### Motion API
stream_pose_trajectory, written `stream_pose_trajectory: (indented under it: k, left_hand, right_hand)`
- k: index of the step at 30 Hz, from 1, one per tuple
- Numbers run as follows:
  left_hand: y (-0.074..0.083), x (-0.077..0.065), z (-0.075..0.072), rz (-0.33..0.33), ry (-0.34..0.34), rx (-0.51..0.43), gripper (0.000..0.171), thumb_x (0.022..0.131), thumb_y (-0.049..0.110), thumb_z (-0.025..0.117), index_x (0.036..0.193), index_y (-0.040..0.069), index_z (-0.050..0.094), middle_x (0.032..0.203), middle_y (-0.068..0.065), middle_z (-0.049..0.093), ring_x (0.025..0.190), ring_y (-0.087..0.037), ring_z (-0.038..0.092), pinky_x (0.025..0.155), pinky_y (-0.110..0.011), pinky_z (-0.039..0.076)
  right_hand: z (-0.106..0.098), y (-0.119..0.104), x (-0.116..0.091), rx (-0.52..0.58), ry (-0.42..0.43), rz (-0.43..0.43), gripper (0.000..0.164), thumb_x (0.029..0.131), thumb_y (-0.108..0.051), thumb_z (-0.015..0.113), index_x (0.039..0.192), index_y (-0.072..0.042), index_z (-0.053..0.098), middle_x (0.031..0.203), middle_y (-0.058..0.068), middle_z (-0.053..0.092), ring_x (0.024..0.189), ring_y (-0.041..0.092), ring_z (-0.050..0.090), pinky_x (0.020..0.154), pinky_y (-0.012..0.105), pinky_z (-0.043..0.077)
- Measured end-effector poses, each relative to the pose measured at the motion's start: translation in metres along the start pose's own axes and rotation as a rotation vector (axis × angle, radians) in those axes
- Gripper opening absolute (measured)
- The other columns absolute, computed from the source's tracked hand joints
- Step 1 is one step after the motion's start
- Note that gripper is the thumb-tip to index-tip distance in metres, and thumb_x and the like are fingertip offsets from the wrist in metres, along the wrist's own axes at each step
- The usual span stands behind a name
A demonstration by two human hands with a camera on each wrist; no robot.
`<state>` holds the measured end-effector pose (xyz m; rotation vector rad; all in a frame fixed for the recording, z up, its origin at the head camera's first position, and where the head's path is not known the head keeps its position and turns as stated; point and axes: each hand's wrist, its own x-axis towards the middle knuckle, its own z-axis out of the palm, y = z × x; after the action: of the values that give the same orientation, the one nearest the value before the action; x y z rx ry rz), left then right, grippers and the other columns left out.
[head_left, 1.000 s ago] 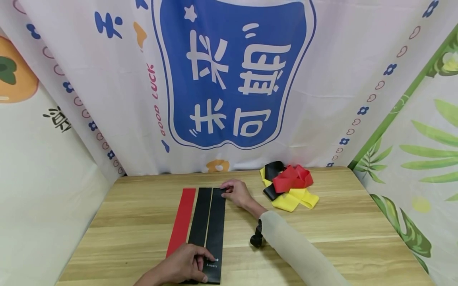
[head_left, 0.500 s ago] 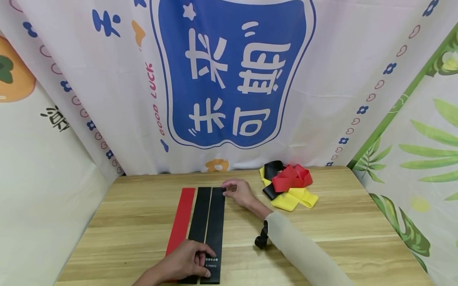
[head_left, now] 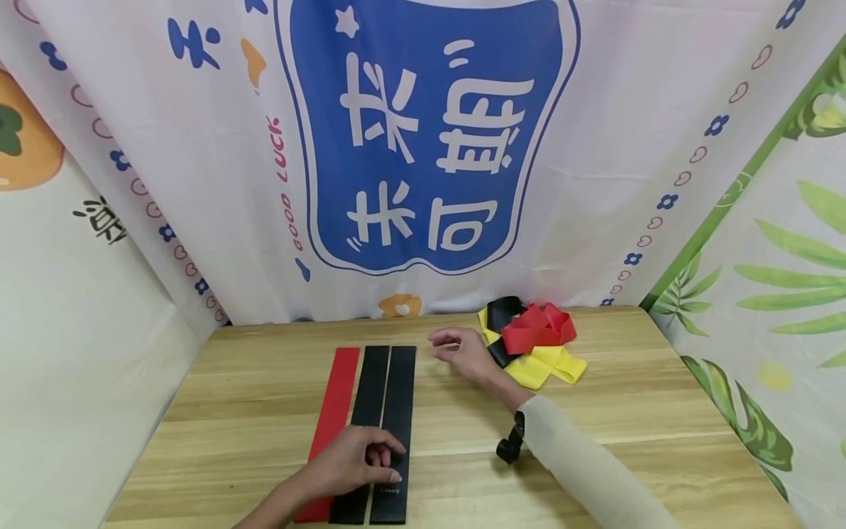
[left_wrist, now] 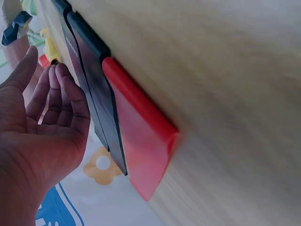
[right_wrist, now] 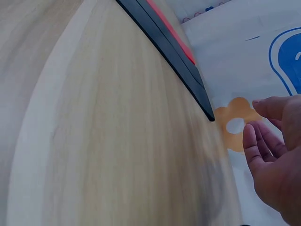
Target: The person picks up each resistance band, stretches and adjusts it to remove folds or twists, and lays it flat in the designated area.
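Three flat resistance bands lie side by side on the wooden table: a red band (head_left: 337, 393), a black band (head_left: 371, 386) in the middle and another black band (head_left: 399, 389) with small white print on the right. Above the near part of the black bands is my left hand (head_left: 350, 463), its fingers loosely bent and holding nothing. In the left wrist view, this hand (left_wrist: 51, 122) is apart from the bands. My right hand (head_left: 471, 356) is raised to the right of the bands' far ends, fingers relaxed. The right wrist view shows nothing in that hand (right_wrist: 277, 155).
A loose pile of crumpled bands, with a red one (head_left: 538, 328), a yellow one (head_left: 555, 364) and a black one (head_left: 505, 312), sits at the back right, behind my right hand. A printed white curtain (head_left: 595, 184) hangs along the table's (head_left: 595, 441) back edge.
My right hand has let go of the right black band's far end and moved right. My left hand has lifted slightly and moved away from the bands' near ends.
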<state>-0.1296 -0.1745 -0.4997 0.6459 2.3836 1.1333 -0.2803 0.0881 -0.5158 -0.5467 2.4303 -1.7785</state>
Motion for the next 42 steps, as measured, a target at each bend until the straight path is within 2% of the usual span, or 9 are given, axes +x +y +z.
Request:
stream_pose_trajectory:
  k: [8,12,14,19,24,29,35,39,42]
  left_hand:
    - [0.008,0.020,-0.004,0.008,0.039,0.021,0.029,0.090,0.021,0.087,0.117,0.012,0.079,0.096,0.006,0.073,0.080,-0.007,0.065,0.074,-0.022,0.056]
    - [0.012,0.031,-0.004,0.044,0.074,0.054,0.029,0.090,0.019,0.086,0.117,0.010,0.079,0.100,0.001,0.076,0.082,-0.004,0.066,0.078,-0.023,0.058]
    - [0.013,0.036,-0.004,0.064,0.093,0.073,0.029,0.091,0.019,0.086,0.117,0.010,0.078,0.102,-0.001,0.077,0.084,-0.004,0.067,0.080,-0.024,0.060]
    - [0.021,0.051,-0.005,0.104,0.145,0.083,0.031,0.091,0.017,0.086,0.119,0.006,0.077,0.112,-0.008,0.076,0.094,-0.018,0.072,0.082,-0.029,0.062]
    - [0.026,0.064,-0.004,0.131,0.186,0.097,0.036,0.092,0.017,0.085,0.123,0.003,0.075,0.120,-0.013,0.075,0.104,-0.028,0.073,0.086,-0.039,0.063]
    - [0.032,0.080,0.000,0.119,0.182,0.077,0.040,0.093,0.017,0.084,0.129,0.003,0.073,0.127,-0.015,0.073,0.114,-0.031,0.071,0.091,-0.045,0.062]
    - [0.041,0.101,0.009,0.110,0.171,0.042,0.045,0.094,0.018,0.083,0.135,0.003,0.069,0.133,-0.015,0.071,0.121,-0.031,0.070,0.096,-0.042,0.061]
    - [0.045,0.115,0.015,0.122,0.158,0.025,0.044,0.096,0.017,0.080,0.136,0.002,0.068,0.135,-0.016,0.070,0.123,-0.031,0.068,0.099,-0.044,0.059]
    - [0.048,0.125,0.019,0.103,0.143,0.008,0.045,0.098,0.019,0.078,0.139,0.003,0.067,0.138,-0.015,0.069,0.126,-0.030,0.067,0.103,-0.045,0.057]
  right_hand:
    - [-0.028,0.001,-0.011,-0.003,-0.003,-0.004,0.029,0.095,0.001,0.076,0.123,0.007,0.073,0.126,0.024,0.072,0.109,0.030,0.072,0.095,0.041,0.061]
    - [-0.044,0.003,-0.020,-0.013,0.008,-0.014,0.029,0.094,0.002,0.077,0.122,0.007,0.073,0.124,0.027,0.072,0.108,0.032,0.073,0.094,0.040,0.062]
    - [-0.053,0.005,-0.024,-0.034,0.018,-0.024,0.029,0.094,0.001,0.077,0.122,0.007,0.074,0.123,0.028,0.072,0.107,0.032,0.073,0.091,0.034,0.062]
    - [-0.077,0.010,-0.035,-0.078,0.044,-0.021,0.028,0.094,-0.001,0.078,0.121,0.005,0.074,0.118,0.025,0.074,0.099,0.028,0.074,0.083,0.020,0.059]
    - [-0.097,0.016,-0.048,-0.125,0.068,-0.007,0.028,0.094,-0.007,0.081,0.119,0.003,0.076,0.117,0.021,0.075,0.096,0.023,0.074,0.080,0.020,0.059]
    - [-0.119,0.023,-0.061,-0.197,0.109,0.000,0.025,0.092,-0.009,0.083,0.116,-0.002,0.079,0.120,0.016,0.075,0.100,0.025,0.073,0.081,0.020,0.059]
    - [-0.144,0.027,-0.076,-0.277,0.147,0.011,0.026,0.093,-0.008,0.082,0.118,-0.001,0.078,0.117,0.019,0.075,0.098,0.031,0.074,0.081,0.019,0.060]
    - [-0.158,0.029,-0.083,-0.337,0.177,0.024,0.026,0.094,-0.008,0.081,0.118,0.000,0.077,0.116,0.019,0.075,0.098,0.032,0.073,0.081,0.018,0.059]
    - [-0.166,0.032,-0.088,-0.367,0.196,0.050,0.026,0.095,-0.009,0.080,0.119,0.000,0.077,0.118,0.019,0.075,0.098,0.033,0.072,0.079,0.017,0.058]
